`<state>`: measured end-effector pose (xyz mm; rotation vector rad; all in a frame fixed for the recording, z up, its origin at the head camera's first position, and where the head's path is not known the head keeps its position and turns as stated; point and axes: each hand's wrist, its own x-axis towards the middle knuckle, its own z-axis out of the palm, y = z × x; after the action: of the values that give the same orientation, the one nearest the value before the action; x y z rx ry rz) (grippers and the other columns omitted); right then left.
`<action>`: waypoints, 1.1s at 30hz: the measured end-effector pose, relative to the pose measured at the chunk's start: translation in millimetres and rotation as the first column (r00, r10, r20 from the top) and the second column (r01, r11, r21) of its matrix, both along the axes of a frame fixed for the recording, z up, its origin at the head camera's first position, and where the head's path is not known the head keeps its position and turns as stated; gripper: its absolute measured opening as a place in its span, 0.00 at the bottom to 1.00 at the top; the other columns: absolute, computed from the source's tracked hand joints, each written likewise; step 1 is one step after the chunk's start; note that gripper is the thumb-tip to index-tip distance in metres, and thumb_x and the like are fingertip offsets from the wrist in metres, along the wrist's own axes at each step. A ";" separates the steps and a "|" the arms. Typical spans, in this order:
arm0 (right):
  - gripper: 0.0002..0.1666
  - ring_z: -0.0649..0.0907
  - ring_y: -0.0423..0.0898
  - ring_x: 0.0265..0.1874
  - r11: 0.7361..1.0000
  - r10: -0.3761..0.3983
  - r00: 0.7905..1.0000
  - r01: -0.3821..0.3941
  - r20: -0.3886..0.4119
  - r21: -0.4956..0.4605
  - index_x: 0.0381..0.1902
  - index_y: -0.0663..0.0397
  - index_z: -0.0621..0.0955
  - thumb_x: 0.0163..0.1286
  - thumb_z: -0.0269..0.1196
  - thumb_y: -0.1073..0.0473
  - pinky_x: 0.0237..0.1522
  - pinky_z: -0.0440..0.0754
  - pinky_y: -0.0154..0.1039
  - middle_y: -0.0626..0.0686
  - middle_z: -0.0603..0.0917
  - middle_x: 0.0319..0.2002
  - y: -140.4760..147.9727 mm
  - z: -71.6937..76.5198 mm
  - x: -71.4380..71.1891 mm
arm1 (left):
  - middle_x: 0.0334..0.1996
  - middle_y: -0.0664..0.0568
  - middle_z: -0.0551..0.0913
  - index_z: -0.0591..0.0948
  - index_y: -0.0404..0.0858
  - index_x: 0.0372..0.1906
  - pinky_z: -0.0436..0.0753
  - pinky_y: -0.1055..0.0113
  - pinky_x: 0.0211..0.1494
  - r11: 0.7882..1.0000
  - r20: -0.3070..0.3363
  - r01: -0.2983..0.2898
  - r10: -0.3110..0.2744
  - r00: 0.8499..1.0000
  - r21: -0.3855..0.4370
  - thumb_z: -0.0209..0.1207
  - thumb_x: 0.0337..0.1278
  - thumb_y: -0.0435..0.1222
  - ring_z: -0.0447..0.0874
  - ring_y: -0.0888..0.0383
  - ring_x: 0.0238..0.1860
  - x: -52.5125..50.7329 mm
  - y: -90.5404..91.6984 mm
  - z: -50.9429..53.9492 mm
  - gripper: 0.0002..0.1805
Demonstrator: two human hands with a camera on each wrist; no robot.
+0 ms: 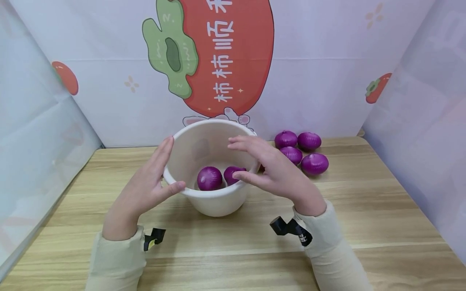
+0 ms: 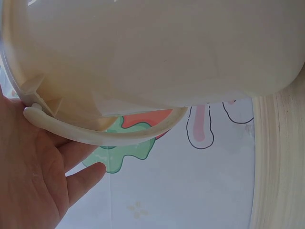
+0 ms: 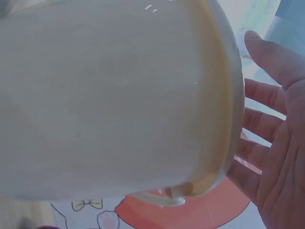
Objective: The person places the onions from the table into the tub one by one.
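Observation:
A white bucket (image 1: 214, 202) stands upright on the table, two purple onions (image 1: 209, 178) visible inside at its bottom. My left hand (image 1: 149, 182) is at the bucket's left rim with fingers extended and thumb at the front edge. The left wrist view shows that palm (image 2: 28, 171) beside the end of the bucket's handle (image 2: 114, 138), which hangs down at the far side. Over the right rim is my right hand (image 1: 276, 169), its fingers spread and holding nothing. In the right wrist view, those fingers (image 3: 264, 95) extend past the rim.
Several more purple onions (image 1: 314, 164) lie grouped on the wooden table (image 1: 218, 258), right of the bucket and partly behind my right hand. A printed cloth backdrop (image 1: 313, 60) rises at the table's far edge, with cloth walls at both sides.

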<state>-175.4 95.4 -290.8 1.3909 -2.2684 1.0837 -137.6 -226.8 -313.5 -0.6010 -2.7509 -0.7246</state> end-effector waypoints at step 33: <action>0.66 0.38 0.54 0.81 0.933 -0.034 0.955 0.135 -0.295 0.333 0.80 0.35 0.50 0.50 0.38 0.08 0.72 0.53 0.72 0.48 0.38 0.82 24.0 26.1 -2.2 | 0.80 0.45 0.49 0.46 0.41 0.81 0.70 0.32 0.66 1.000 -0.010 -0.001 0.001 1.000 -0.005 0.64 0.56 0.56 0.54 0.40 0.78 -0.3 -0.1 0.9 0.56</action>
<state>-177.6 119.4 -264.7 1.4463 -2.3503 0.4254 -137.8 -226.9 -312.7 -0.6028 -2.7449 -0.7127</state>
